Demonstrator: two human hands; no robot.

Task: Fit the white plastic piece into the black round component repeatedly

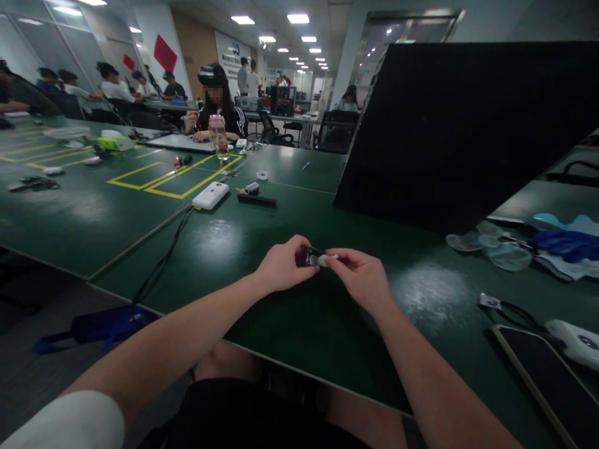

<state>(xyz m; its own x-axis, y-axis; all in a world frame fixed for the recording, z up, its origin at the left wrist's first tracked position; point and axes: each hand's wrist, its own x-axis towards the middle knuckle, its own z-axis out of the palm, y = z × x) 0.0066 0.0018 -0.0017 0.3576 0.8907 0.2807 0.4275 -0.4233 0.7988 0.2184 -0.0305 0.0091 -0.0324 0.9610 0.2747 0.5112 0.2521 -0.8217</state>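
**Both hands busy with one tiny fiddly thing over a green worktop**

So the left hand (283, 265) has a small dark-and-silver piece (311, 256) pinched between thumb and fingers, and the right hand (362, 277) has its thumb and fingertips closed on a small whitish bit (326, 260) right at its end. Too small for me to tell what either one is, or whether they're joined. The pair sits between the two hands, above the near part of the worktop (299, 330), in front of the big black panel (458, 137).

Other stuff around: past the left hand there's a white box (211, 196) with a dark cable (165, 252) running off the near edge, and just right of it a dark bar (257, 200). Over on the right, a phone (547, 374) lies beside a white device (578, 343), with some clear plastic (508, 251) farther back. Across the way, a co-worker (239, 120) sits behind a pink-topped bottle (219, 140).
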